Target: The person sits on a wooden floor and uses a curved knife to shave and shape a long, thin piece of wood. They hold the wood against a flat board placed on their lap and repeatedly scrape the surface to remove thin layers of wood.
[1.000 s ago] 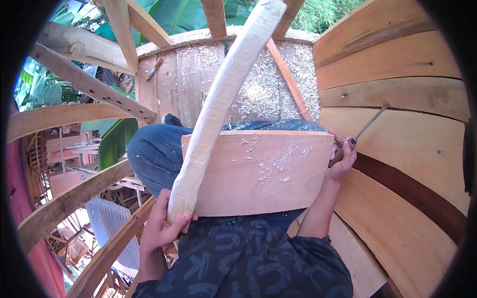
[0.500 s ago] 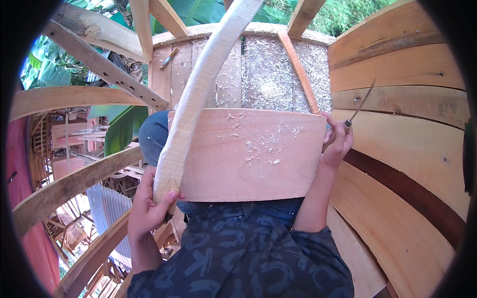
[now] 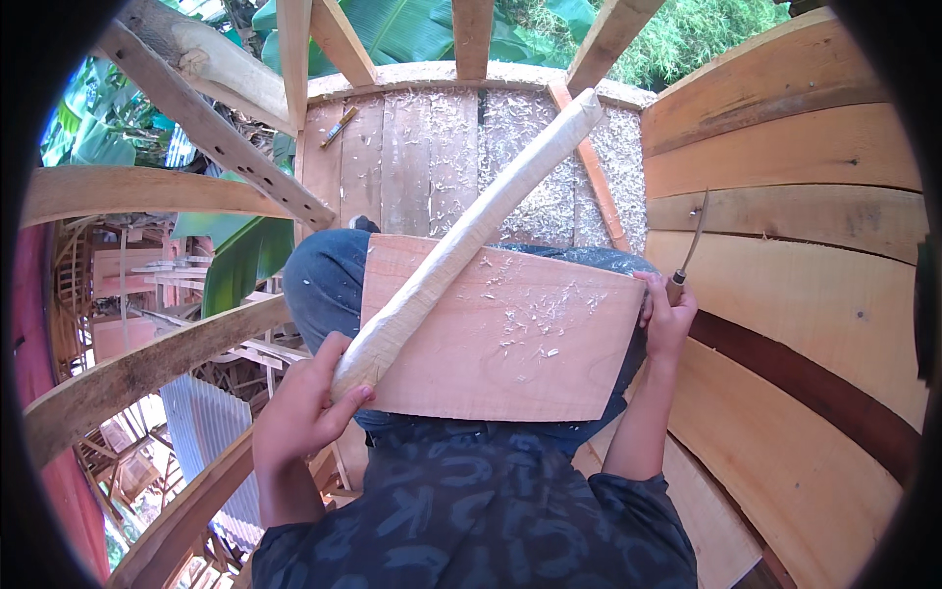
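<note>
My left hand [image 3: 306, 401] is closed round the near end of a thick, pale, roughly hewn wooden stick [image 3: 473, 231]. The stick slants away to the far right, over a flat wooden board [image 3: 491, 378] lying across my lap. Small wood shavings are scattered on the board. In my right hand [image 3: 667, 324], a knife [image 3: 677, 287] with a wooden handle and a long, thin, slightly curved blade points upward, clear of the stick. The fingers of that hand are bent at the board's right corner, and its thumb is by the edge.
Plank walling [image 3: 785, 216] rises on my right. The plank floor [image 3: 402, 147] ahead carries many shavings, a small pen-like item [image 3: 338, 128] and an orange-brown wooden strip [image 3: 594, 172]. Open timber framing [image 3: 147, 368] stands on the left, with a corrugated sheet [image 3: 211, 432] below it.
The stick's far end has come down and swung right, so its tip now shows. The board has turned clockwise and come nearer me. My right hand with the knife is slightly lower.
</note>
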Action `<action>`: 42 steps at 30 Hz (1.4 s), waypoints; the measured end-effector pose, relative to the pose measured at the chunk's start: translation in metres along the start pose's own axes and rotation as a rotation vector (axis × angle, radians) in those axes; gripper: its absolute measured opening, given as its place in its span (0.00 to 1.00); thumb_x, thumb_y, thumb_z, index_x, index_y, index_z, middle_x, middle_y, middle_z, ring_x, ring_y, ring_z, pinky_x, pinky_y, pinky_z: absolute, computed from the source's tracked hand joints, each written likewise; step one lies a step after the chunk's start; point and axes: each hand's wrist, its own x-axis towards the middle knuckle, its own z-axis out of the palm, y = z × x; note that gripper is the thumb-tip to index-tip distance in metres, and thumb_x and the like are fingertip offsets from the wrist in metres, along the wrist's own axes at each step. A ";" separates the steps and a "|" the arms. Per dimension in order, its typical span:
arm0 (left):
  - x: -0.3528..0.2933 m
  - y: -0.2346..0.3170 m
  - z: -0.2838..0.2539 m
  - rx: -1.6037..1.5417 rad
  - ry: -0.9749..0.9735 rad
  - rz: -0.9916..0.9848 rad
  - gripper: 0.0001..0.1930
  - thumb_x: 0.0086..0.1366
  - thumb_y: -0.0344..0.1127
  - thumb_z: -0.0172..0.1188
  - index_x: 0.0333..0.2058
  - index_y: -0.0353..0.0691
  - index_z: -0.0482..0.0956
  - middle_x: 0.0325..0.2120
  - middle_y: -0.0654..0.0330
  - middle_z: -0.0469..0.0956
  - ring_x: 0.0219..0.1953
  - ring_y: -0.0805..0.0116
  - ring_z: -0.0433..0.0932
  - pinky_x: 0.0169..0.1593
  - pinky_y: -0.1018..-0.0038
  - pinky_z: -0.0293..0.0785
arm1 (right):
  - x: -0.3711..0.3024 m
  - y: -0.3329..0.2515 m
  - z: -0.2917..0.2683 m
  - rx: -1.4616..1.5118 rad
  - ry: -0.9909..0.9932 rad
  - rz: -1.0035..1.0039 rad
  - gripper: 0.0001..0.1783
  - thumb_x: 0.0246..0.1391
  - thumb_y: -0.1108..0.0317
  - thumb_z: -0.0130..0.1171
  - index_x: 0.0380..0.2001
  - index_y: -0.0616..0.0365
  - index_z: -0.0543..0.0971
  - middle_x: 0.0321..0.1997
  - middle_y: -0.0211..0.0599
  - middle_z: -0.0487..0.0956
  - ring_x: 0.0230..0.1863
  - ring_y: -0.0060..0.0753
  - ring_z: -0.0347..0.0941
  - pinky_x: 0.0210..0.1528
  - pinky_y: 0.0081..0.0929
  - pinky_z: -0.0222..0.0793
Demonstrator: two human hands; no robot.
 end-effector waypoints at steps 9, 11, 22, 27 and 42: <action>0.001 -0.010 -0.004 -0.085 0.012 -0.003 0.16 0.59 0.32 0.62 0.44 0.34 0.69 0.26 0.53 0.77 0.28 0.64 0.79 0.33 0.71 0.72 | 0.020 0.000 0.025 0.122 0.136 -0.039 0.14 0.59 0.67 0.58 0.22 0.58 0.70 0.18 0.36 0.77 0.10 0.11 0.56 0.11 0.15 0.48; 0.001 -0.016 0.002 -0.157 0.096 0.035 0.16 0.60 0.30 0.61 0.44 0.33 0.69 0.27 0.56 0.77 0.31 0.69 0.79 0.36 0.74 0.72 | 0.024 -0.002 0.027 0.139 0.155 -0.017 0.13 0.59 0.66 0.58 0.23 0.58 0.70 0.18 0.36 0.76 0.09 0.11 0.55 0.11 0.15 0.47; 0.000 -0.013 0.021 -0.443 0.205 0.031 0.13 0.64 0.28 0.57 0.45 0.33 0.66 0.33 0.57 0.78 0.38 0.73 0.80 0.43 0.77 0.74 | 0.048 -0.007 0.022 0.176 -0.052 0.120 0.15 0.56 0.58 0.62 0.26 0.57 0.73 0.15 0.31 0.73 0.09 0.11 0.57 0.09 0.15 0.49; 0.002 -0.010 0.016 -0.298 0.150 0.010 0.14 0.62 0.29 0.58 0.44 0.32 0.67 0.38 0.51 0.78 0.38 0.70 0.80 0.43 0.74 0.73 | 0.062 -0.006 0.022 0.272 -0.110 0.140 0.16 0.58 0.58 0.60 0.25 0.56 0.72 0.16 0.30 0.73 0.09 0.12 0.58 0.08 0.16 0.49; -0.012 -0.016 0.020 0.344 0.122 0.100 0.14 0.58 0.32 0.62 0.40 0.37 0.70 0.23 0.44 0.74 0.29 0.41 0.76 0.33 0.56 0.70 | 0.002 -0.066 0.032 -0.633 -0.404 -0.209 0.17 0.56 0.56 0.60 0.34 0.61 0.77 0.26 0.49 0.78 0.31 0.53 0.76 0.34 0.40 0.70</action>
